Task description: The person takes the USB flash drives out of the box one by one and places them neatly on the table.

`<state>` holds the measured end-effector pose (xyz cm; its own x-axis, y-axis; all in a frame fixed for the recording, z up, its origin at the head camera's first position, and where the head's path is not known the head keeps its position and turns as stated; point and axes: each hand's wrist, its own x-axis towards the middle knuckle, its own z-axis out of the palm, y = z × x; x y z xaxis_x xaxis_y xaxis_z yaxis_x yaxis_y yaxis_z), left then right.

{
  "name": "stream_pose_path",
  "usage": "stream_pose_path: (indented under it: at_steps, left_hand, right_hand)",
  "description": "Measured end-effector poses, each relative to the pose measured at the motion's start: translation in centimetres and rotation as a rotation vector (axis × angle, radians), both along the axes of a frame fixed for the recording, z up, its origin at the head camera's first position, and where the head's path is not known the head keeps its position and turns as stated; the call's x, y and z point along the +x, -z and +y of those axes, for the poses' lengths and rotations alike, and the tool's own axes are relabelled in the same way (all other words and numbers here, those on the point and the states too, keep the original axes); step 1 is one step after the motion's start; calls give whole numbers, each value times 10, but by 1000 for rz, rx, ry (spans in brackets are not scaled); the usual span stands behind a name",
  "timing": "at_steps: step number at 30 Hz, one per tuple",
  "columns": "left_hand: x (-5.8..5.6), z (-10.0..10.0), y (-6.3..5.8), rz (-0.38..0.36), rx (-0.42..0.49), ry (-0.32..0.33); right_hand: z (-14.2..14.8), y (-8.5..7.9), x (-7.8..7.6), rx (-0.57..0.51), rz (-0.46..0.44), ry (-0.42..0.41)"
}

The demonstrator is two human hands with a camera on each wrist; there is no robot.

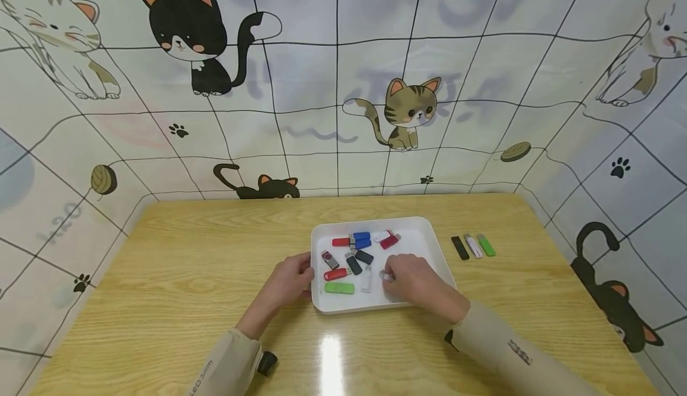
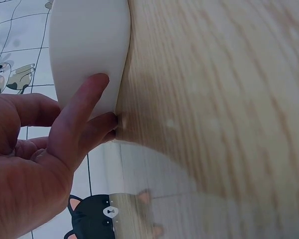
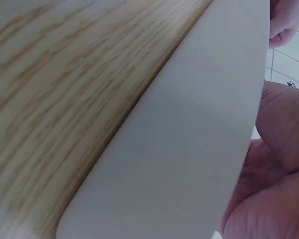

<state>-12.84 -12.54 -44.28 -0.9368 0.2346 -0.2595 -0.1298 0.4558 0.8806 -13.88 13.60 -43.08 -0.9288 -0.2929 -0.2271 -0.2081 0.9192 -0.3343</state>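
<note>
A white tray (image 1: 429, 259) holds several USB sticks in different colours. My right hand (image 1: 410, 277) reaches over the tray's right half and pinches a small white and silver USB stick (image 1: 384, 275), mostly covered by the fingers. Left of it lie a white stick (image 1: 367, 279), a green one (image 1: 339, 288) and a red one (image 1: 336, 274). At the tray's left side, my left hand (image 1: 290, 278) grips the edge, its thumb (image 2: 92, 92) against the outer wall (image 2: 89, 40). In the right wrist view the tray wall (image 3: 179, 124) hides the right fingertips.
Right of the tray, a black stick (image 1: 460, 247), a white stick (image 1: 473, 246) and a green stick (image 1: 486, 244) lie in a row on the wooden table (image 1: 214, 235). A small black object (image 1: 267, 362) sits beside the left sleeve. A cat-print curtain (image 1: 322, 86) surrounds the table.
</note>
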Motion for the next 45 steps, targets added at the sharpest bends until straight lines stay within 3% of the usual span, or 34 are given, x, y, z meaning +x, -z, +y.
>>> stream_pose_path:
  at_steps: [17,23,31,38,45]
  left_hand:
    - [-1,-1,1,-3,23,4]
    - [-1,-2,2,-5,15,-6]
    - [0,-2,2,-2,11,-12]
    - [-1,-1,2,6,11,0]
    - [1,0,1,0,-10,-1]
  right_hand:
    - [43,-27,6,-114,107,68]
    - [71,-34,4,-153,204,75]
    - [110,-43,0,-148,238,159]
    - [145,-44,-5,-128,267,199]
    - [177,-36,-17,-99,221,230]
